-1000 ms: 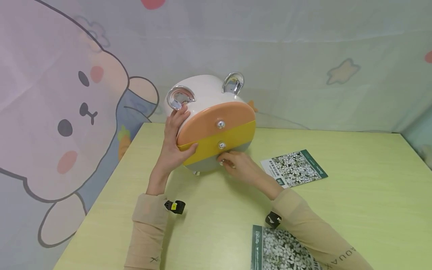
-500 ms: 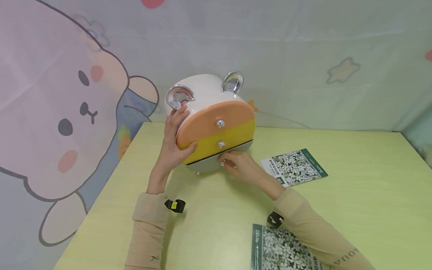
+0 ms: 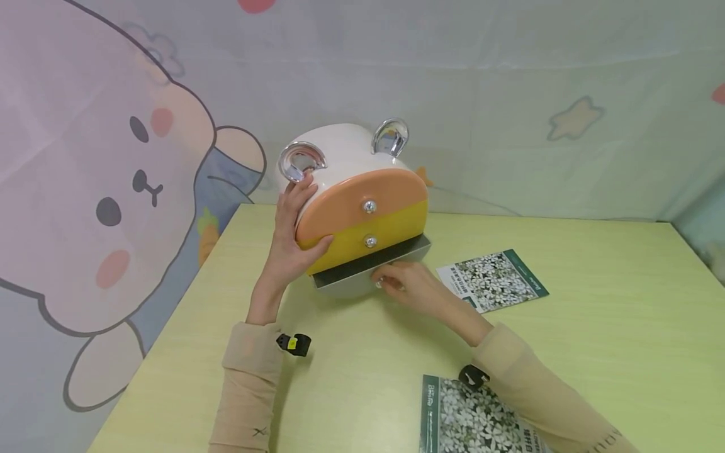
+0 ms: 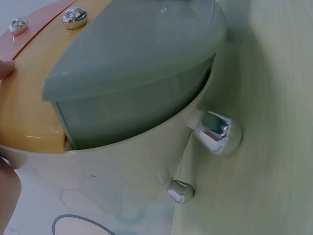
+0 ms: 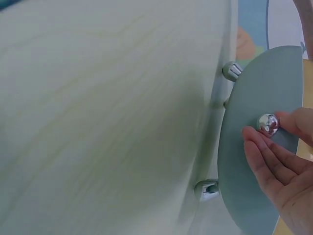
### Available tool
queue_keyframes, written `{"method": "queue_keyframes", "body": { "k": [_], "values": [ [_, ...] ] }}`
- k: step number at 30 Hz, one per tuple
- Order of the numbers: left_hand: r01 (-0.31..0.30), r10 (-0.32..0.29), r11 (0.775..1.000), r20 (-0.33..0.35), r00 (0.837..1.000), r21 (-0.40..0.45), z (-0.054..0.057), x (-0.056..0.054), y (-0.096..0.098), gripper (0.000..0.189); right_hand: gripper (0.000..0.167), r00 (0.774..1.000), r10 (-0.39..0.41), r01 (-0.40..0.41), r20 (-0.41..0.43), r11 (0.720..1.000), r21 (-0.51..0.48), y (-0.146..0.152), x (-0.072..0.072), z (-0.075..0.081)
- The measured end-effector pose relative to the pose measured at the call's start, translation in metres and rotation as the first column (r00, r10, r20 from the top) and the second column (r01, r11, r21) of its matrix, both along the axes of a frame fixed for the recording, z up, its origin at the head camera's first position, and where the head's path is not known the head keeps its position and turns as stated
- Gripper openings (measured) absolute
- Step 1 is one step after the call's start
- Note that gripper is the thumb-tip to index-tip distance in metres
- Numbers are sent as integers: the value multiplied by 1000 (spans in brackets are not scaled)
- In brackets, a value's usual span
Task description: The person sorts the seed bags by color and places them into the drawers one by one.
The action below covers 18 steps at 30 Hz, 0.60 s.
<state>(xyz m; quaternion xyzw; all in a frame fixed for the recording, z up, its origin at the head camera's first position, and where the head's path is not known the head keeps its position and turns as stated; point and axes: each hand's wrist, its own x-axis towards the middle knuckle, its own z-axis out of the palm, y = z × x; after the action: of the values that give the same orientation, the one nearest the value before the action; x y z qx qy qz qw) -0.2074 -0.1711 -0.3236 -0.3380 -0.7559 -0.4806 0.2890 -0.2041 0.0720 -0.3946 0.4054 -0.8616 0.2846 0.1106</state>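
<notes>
The left sleeve (image 3: 246, 390) reads "X"; other lettering is unclear.

The rounded white cabinet (image 3: 347, 148) with silver ears (image 3: 391, 138) stands on the table (image 3: 612, 289), its grey bottom drawer (image 3: 348, 287) partly open.

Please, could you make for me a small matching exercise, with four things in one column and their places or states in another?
1. left hand
2. right hand
3. grey drawer
4. orange drawer

A. partly open, below the yellow drawer
B. pinches a silver knob
C. closed, above the yellow drawer
D. touches the side of the white cabinet

Right pairs: 1-D, 2-B, 3-A, 4-C.
</notes>
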Motion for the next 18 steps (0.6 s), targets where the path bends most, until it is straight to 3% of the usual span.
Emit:
{"method": "queue_keyframes", "body": {
  "k": [7, 13, 18],
  "values": [
    [3, -3, 1000, 18, 1000, 4, 0, 2, 0, 73, 16, 999, 25, -26, 26, 999, 34, 6, 10, 5],
    [3, -4, 1000, 31, 1000, 16, -3, 0, -1, 56, 16, 998, 39, -42, 58, 998, 50, 11, 17, 7],
    [-1, 1, 1000, 19, 1000, 17, -2, 0, 0, 53, 16, 995, 44, -49, 86, 997, 59, 15, 24, 9]
  ]
}}
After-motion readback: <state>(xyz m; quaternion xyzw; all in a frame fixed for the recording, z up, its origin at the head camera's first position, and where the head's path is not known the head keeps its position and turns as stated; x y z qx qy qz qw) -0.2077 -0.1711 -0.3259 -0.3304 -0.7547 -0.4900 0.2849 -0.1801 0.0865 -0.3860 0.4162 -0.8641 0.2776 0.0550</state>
